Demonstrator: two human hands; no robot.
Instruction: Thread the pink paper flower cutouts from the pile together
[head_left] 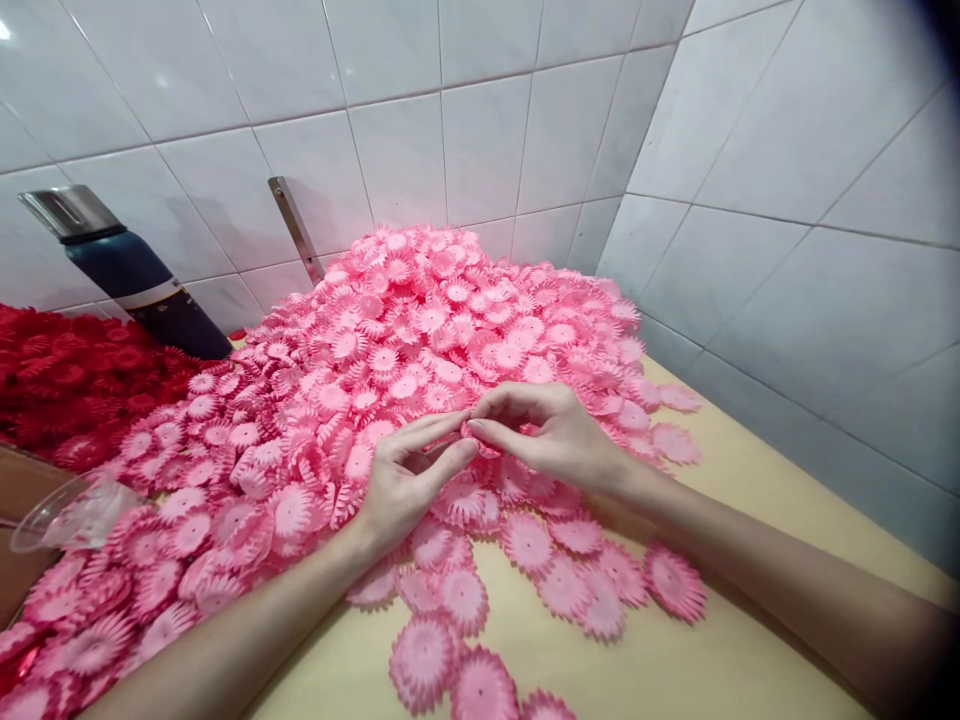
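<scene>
My left hand (pixel 416 470) and my right hand (pixel 551 430) meet fingertip to fingertip over a large heap of pink fabric flower pieces (pixel 420 320). Between both pinched thumbs and fingers sits a small pink flower piece (pixel 481 440), mostly covered by the fingertips. Each piece in the heap is round with a toothed edge, a paler middle and a small dark centre hole. Below my hands, several loose pieces lie on the tabletop, among them one darker pink piece (pixel 675 582) by my right forearm.
A pale yellow table (pixel 600 670) carries the heap. Red pieces (pixel 75 370) are piled at the left, beside a leaning dark blue flask (pixel 154 280). A clear plastic cup (pixel 82 512) lies near a cardboard box (pixel 26 500). White tiled walls (pixel 487 140) with a metal strip (pixel 296 230) stand behind.
</scene>
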